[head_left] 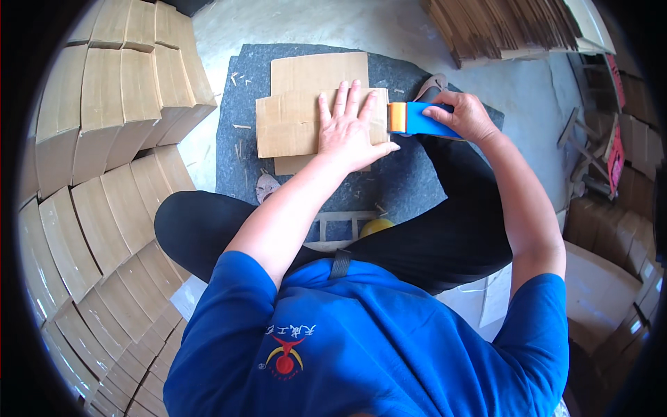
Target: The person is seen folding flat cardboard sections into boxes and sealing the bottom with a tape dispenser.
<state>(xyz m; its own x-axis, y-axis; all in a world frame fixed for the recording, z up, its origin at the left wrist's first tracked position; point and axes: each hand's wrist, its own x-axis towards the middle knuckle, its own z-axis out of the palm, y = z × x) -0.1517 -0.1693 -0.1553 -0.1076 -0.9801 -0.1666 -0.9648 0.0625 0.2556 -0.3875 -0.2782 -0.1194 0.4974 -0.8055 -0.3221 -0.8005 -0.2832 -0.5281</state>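
Observation:
A brown cardboard box (286, 126) lies crosswise in front of me, its flaps closed on top. My left hand (347, 132) rests flat on its right half, fingers spread and pointing away from me. At the box's right end, my right hand (467, 117) grips a blue tape dispenser (427, 119). The orange-yellow front of the dispenser faces the box edge, right beside it. Whether tape sticks to that edge is hard to make out. Beneath the box, a flat piece of cardboard (318, 71) shows at the far and near sides.
A dark grey mat (240, 163) with small scraps lies under the work. Stacked cartons (104, 90) wall the left side. Flat cardboard sheets (500, 28) are piled at the far right. My legs frame the mat, with something yellow (376, 227) low between them.

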